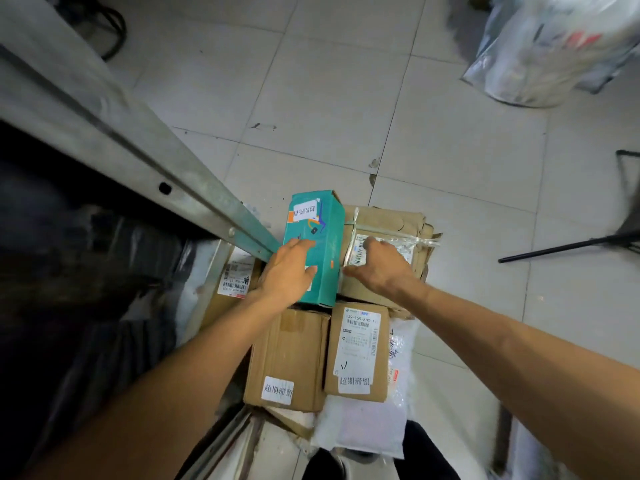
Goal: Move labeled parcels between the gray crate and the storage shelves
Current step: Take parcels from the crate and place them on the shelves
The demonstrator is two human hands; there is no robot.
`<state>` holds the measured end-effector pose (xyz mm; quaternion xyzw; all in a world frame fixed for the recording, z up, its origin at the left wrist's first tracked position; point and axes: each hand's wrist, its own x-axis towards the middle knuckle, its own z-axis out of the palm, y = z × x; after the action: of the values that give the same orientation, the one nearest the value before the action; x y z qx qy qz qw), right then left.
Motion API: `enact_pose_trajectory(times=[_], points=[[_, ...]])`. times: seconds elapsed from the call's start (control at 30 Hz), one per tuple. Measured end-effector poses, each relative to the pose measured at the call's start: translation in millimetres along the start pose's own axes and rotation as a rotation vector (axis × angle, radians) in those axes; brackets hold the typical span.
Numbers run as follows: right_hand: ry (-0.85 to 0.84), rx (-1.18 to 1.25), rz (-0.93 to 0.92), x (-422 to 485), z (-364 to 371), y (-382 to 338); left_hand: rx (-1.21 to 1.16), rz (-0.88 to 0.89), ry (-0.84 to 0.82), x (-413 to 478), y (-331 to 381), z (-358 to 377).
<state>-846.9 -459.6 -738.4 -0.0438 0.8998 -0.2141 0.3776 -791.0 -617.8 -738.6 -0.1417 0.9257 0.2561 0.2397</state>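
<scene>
A teal box [322,220] with a white label lies on top of a pile of parcels on the floor, beside the metal shelf rail [145,147]. My left hand [287,271] rests flat on its top face, thumb spread toward the box's right side. My right hand [379,265] lies on the taped brown parcel [388,220] to the right, fingers over its barcode label and the thumb reaching left to the teal box's edge. Two labeled cardboard boxes [287,355] [358,351] lie nearer to me. The gray crate is not in sight.
Dark bagged goods [104,244] fill the shelf at the left, with another labeled box [235,278] under its rail. A white padded mailer [367,431] lies by my feet. A clear plastic sack [540,53] stands far right, and a black stand leg [568,245] crosses the tiled floor.
</scene>
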Motion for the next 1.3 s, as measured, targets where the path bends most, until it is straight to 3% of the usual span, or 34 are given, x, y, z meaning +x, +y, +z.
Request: enact_pose_trajectory(times=[0.1, 0.23, 0.43, 0.53, 0.7, 0.83, 1.3], points=[[-0.081, -0.274, -0.113, -36, -55, -6, 0.114, 0.072, -0.067, -16, 34, -42], [-0.148, -0.438, -0.188, -88, -136, -24, 0.272, 0.153, -0.147, -47, 96, -105], [-0.016, -0.518, -0.308, -176, -249, -61, 0.42, 0.227, -0.204, -104, 195, -185], [0.064, -0.565, -0.37, -226, -289, -78, 0.455, 0.235, -0.153, -139, 236, -228], [0.177, -0.586, -0.399, -311, -337, -83, 0.423, 0.294, 0.071, -204, 286, -287], [0.265, -0.57, -0.383, -375, -351, -81, 0.413, 0.329, 0.165, -266, 300, -308], [0.373, -0.571, -0.366, -573, -293, -52, 0.407, 0.408, 0.212, -451, 292, -282]])
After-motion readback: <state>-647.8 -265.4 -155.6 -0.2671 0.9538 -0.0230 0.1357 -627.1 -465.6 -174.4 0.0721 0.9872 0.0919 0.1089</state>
